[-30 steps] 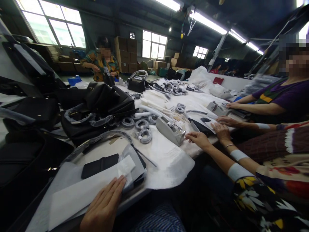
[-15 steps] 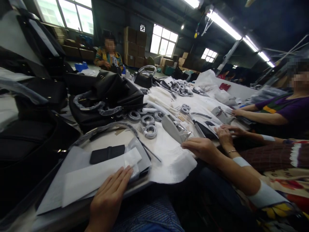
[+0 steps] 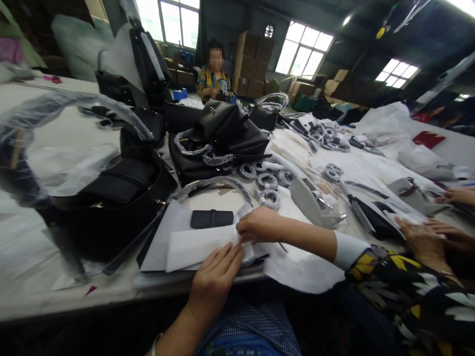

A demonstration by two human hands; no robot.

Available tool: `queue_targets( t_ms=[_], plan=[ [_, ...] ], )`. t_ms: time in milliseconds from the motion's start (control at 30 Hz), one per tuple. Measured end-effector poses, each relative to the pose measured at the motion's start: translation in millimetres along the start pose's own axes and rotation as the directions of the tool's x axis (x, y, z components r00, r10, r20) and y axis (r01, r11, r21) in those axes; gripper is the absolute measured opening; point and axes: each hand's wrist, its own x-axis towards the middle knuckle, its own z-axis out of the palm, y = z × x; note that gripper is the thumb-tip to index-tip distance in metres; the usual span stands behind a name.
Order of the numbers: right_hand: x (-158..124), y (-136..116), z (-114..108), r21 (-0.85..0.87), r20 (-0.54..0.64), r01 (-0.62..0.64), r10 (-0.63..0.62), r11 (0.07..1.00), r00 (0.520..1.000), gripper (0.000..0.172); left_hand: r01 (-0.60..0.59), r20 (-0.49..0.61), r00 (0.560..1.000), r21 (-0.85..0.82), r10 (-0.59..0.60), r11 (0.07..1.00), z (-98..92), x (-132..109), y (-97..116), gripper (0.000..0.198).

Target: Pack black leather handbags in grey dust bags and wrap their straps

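My left hand (image 3: 215, 277) lies with its fingers stretched out on a white wrapping sheet (image 3: 196, 244), pressing its near right part. Bent over the right end of that sheet, my right hand (image 3: 261, 225) has its fingers pinched together on what looks like a piece of tape, mostly hidden by them. Under the sheet lies a flat black bag panel covered in grey-white paper (image 3: 159, 237). A black strap tab (image 3: 211, 218) shows just beyond the sheet. The bag's plastic-wrapped handle (image 3: 208, 184) arches behind it. To the right stands a grey tape dispenser (image 3: 306, 198).
Black handbags (image 3: 122, 212) with wrapped handles stand on the left. More black bags (image 3: 222, 128) and coiled wrapped straps (image 3: 267, 183) lie behind. On the right are a co-worker's hands (image 3: 423, 242); another person (image 3: 215, 79) sits across the table.
My right hand has moved left from the tape dispenser to the right end of the white sheet. My left hand stays on the sheet. The view has turned left.
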Motion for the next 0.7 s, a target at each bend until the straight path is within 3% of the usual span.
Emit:
queue_targets(
  t_ms=[300,467,700],
  plan=[
    [34.1,2.9,-11.8,-0.149,0.235,0.063,-0.027,0.987,0.972,0.017,0.054,-0.01,0.998,-0.03,-0.055,0.998,2.1,2.5,3.6,0.039],
    [50.5,27.5,0.4,-0.075,0.169,0.084,-0.071,0.994,0.983,0.035,0.087,0.022,0.996,-0.033,-0.086,0.996,3.5,4.6,5.5,0.04],
    [70.8,66.0,19.0,0.204,0.065,0.112,-0.128,0.972,0.99,0.045,0.091,-0.024,0.996,-0.014,-0.091,0.996,5.9,3.5,5.7,0.043]
  ],
)
